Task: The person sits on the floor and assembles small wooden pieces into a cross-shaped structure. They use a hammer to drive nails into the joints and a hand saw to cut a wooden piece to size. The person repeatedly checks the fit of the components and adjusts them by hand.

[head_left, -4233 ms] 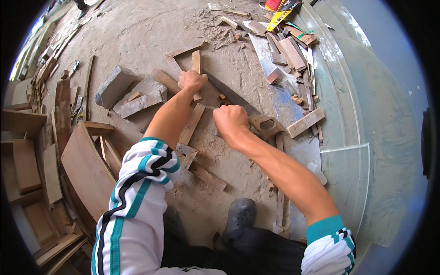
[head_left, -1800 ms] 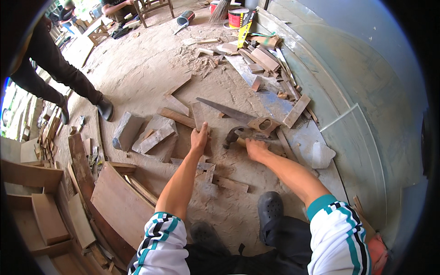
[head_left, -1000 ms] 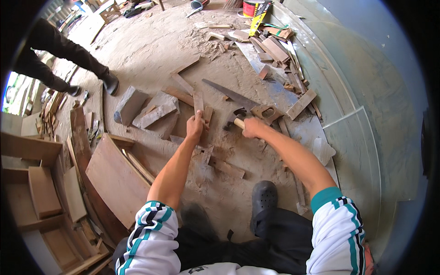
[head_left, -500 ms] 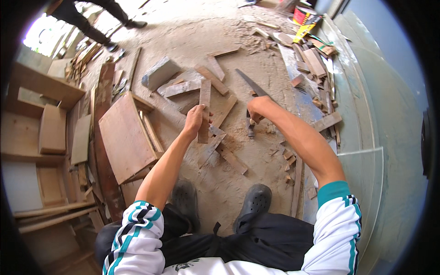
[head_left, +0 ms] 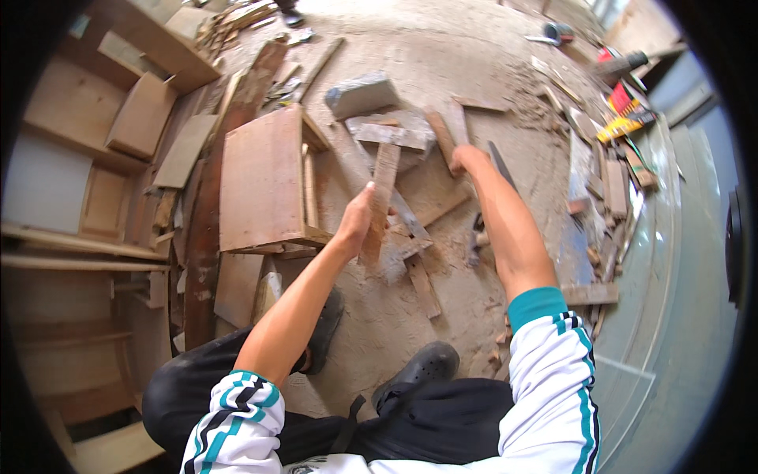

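Note:
A flat wooden strip stands upright in my left hand, which is closed around its edge, thumb on the near face. Its lower end hangs over several loose wood pieces. Farther out, my right hand is closed at the near end of a brown wooden block on the ground; its fingertips are partly hidden. A dark handsaw blade lies just right of that hand. Below my right forearm, a hammer rests on the ground, partly covered by the arm.
To the left, a wooden box stands beside long boards and a cabinet frame. A grey block lies ahead. Wood scraps line the right side by glass sheets. A short wood piece lies before my feet.
My right hand has moved from over the hammer out to the brown block. My left hand still holds the strip. The view has swung left, and the other person's legs have mostly left it.

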The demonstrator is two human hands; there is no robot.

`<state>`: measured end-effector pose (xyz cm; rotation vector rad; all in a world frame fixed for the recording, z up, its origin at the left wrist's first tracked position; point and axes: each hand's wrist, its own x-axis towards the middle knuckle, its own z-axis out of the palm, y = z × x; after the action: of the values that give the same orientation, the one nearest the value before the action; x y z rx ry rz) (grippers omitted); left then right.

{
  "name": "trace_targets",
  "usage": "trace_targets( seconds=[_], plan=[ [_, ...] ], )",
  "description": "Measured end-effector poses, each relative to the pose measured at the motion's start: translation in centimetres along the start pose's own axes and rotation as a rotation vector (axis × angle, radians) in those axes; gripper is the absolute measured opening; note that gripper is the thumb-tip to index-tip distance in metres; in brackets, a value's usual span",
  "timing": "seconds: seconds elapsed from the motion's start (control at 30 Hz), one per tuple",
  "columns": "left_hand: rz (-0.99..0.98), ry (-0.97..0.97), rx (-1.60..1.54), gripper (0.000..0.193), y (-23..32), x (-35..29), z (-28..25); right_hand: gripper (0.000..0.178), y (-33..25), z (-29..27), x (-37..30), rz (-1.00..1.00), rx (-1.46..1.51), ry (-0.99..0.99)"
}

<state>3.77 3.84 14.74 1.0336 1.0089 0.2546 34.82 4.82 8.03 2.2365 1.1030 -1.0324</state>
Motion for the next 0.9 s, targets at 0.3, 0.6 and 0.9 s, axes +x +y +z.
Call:
trace_targets(
  seconds=[0.3,0.6,0.9],
  plan=[
    [0.022,0.045,-0.057,0.052,1.5,-2.7,-3.6,0.076,-0.9,6.0,4.9,0.087,0.299,0.524],
    [0.011,0.172,0.036,0.047,-1.8,0.3,-2.4,0.024,2.3,1.6,-2.0,-0.002,0.447,0.321],
    [0.015,0.095,0.091,0.050,-6.7,1.7,-2.6,0.039,2.7,2.5,-15.8,-0.029,0.675,0.439]
  ],
)
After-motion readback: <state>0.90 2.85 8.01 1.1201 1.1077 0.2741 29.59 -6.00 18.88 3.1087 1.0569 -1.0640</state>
